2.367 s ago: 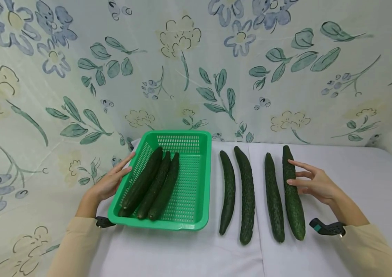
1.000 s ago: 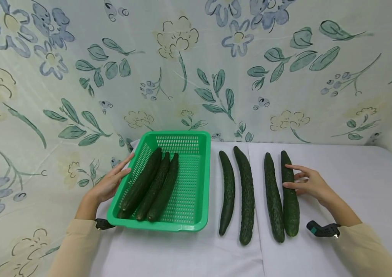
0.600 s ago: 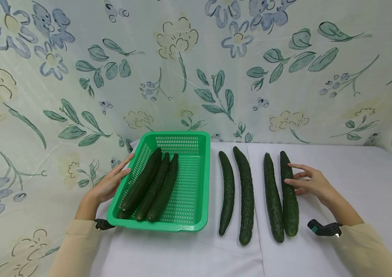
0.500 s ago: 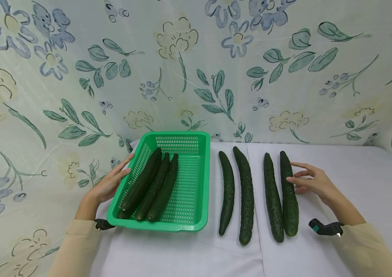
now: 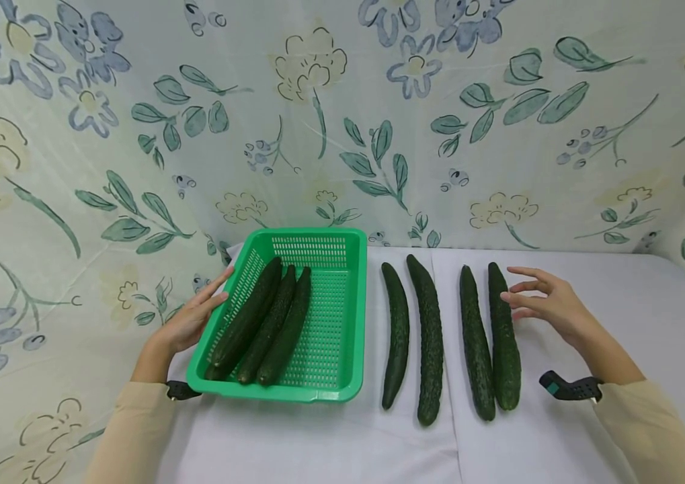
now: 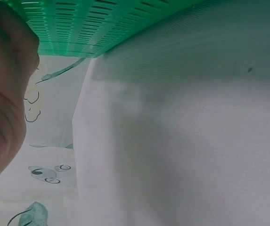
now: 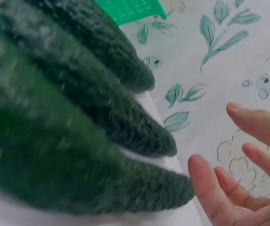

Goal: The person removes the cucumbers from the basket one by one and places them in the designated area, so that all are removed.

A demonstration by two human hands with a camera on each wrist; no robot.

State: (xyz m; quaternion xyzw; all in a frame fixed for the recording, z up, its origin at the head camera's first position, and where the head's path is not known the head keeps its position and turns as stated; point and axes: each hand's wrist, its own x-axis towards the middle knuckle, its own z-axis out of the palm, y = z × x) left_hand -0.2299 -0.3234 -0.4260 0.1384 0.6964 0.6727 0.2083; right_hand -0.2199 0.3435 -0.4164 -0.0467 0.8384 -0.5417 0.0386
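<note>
My left hand rests along the outside of the green plastic basket's left wall, its visible fingers fairly straight. Several dark green cucumbers lie together on the basket's left side. In the left wrist view, part of that hand shows beside the slotted wall, fingers hidden. On the cloth, the rightmost cucumber lies beside another cucumber, their near ends close together. My right hand hovers just right of the rightmost one, fingers spread and holding nothing. The right wrist view has the thumb by that cucumber's tip.
Two more cucumbers, a slimmer one and a longer bumpy one, lie between the basket and the right pair. White cloth covers the table. A floral curtain rises behind and at the left.
The right hand shifted the rightmost cucumber slightly left toward its neighbour, then let go and moved off it, up and to the right. The left hand and basket stayed put.
</note>
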